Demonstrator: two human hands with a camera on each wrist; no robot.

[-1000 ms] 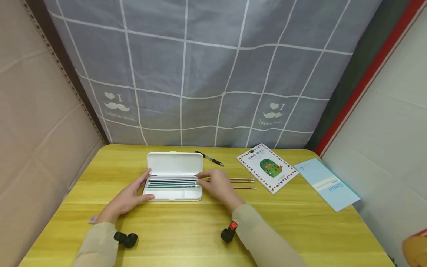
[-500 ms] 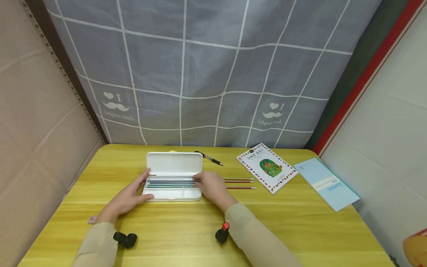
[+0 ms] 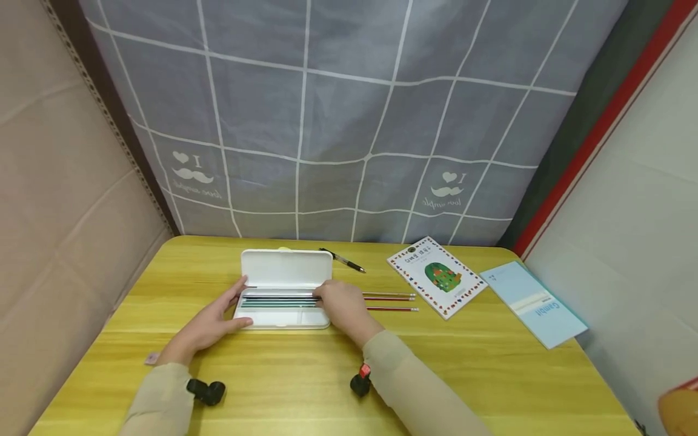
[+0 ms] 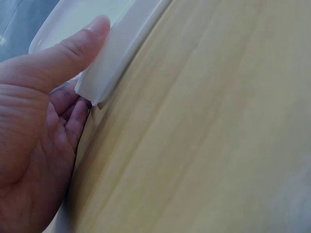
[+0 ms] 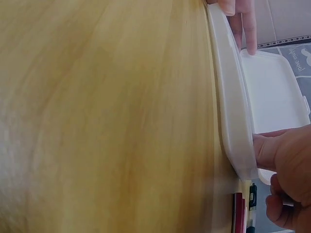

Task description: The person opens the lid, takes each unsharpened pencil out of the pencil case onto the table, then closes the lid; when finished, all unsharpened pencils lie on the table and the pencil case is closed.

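Observation:
A white pencil case [image 3: 271, 318] lies with its lid [image 3: 286, 268] raised at the back. Several dark and green pencils [image 3: 278, 303] rest lengthwise inside. My left hand [image 3: 207, 324] grips the case's left end, thumb on the front edge and fingers behind near the hinge. In the left wrist view, the thumb [image 4: 80, 46] presses on the white rim. My right hand [image 3: 346, 306] reaches over the right end, pinching at the ends of the pencils. In the right wrist view, its fingertips dip behind the case wall [image 5: 235, 97] and are partly hidden; the other fingers curl.
Red and gold pencils [image 3: 392, 298] lie on the table right of the case, partly behind my right hand. A black pen [image 3: 343, 260] lies behind. Farther right are a white booklet [image 3: 436, 275] and a light-blue notebook [image 3: 534, 303]. A small pinkish piece [image 3: 152, 358] sits at left.
My right hand has moved slightly left, farther over the case's right end, uncovering more of the pencils on the table. The left hand has stayed in place on the case.

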